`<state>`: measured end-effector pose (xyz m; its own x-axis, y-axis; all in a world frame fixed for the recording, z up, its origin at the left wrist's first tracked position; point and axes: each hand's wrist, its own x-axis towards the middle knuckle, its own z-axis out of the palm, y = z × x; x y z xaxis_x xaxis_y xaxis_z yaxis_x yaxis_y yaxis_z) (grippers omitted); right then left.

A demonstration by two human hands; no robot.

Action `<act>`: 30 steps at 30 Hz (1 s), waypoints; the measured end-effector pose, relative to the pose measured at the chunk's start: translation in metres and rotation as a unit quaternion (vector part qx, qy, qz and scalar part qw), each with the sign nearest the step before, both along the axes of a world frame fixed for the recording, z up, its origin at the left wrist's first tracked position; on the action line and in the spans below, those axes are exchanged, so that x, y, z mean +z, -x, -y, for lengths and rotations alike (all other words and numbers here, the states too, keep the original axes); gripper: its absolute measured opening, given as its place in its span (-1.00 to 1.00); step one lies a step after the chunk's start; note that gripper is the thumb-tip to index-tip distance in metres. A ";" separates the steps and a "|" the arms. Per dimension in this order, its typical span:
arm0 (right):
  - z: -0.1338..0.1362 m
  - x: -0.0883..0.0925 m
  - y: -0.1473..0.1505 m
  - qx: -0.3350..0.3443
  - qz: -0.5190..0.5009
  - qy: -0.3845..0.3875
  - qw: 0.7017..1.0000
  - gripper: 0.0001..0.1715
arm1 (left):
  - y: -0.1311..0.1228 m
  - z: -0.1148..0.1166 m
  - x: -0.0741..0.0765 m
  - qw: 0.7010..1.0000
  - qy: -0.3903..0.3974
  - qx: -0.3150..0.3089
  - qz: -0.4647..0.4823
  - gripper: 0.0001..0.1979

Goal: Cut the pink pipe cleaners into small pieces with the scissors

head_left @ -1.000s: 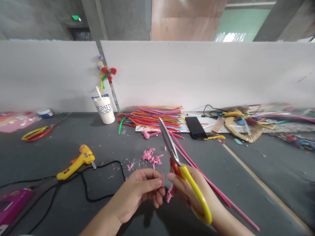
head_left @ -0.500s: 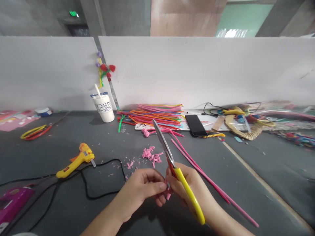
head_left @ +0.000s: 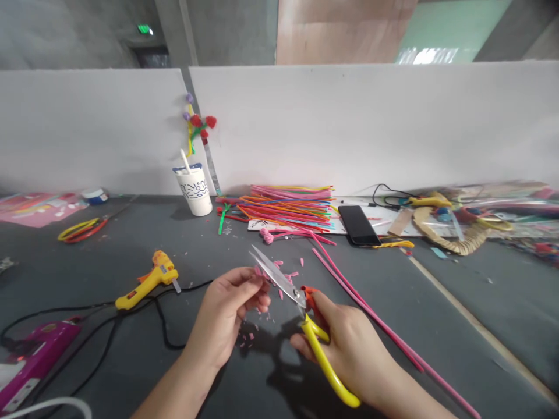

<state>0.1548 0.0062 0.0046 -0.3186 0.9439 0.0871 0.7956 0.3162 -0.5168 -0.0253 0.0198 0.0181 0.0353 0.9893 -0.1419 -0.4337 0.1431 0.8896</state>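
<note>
My right hand (head_left: 345, 343) grips the scissors (head_left: 323, 361), which have yellow and orange handles. Their blades are slightly apart and point up and left, with the tips beside the fingers of my left hand (head_left: 236, 302). Between the thumb and fingers of that hand is a small pink piece (head_left: 258, 270), partly hidden by the fingers. Pink clippings (head_left: 293, 274) lie on the dark table (head_left: 244, 378) behind the blades, and smaller bits are scattered below my left hand. Two long pink pipe cleaners (head_left: 371, 314) stretch along the right of my right hand.
A yellow glue gun (head_left: 146, 285) and black cables lie to the left, near a magenta power strip (head_left: 46, 361). Farther back are a white cup (head_left: 195, 192), a pile of coloured pipe cleaners (head_left: 288, 206), a phone (head_left: 358, 226) and a woven ring (head_left: 463, 241).
The hands have moved apart, my left hand going up and left. The scissors have turned left and their blades now part slightly beside the left fingertips. The view has shifted a little.
</note>
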 end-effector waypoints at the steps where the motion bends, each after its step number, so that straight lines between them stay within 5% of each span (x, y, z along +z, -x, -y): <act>1: 0.000 -0.002 0.001 -0.001 0.023 -0.013 1.000 -0.65 | 0.001 0.000 0.000 1.000 -0.008 0.004 0.002 -0.92; 12: -0.002 -0.016 -0.001 0.014 0.117 -0.114 0.986 -0.74 | 0.005 0.000 -0.002 0.999 -0.049 0.017 0.006 -0.93; 30: 0.000 -0.018 0.000 0.034 0.107 -0.131 0.985 -0.78 | 0.004 0.001 0.000 0.999 -0.045 0.017 0.021 -0.94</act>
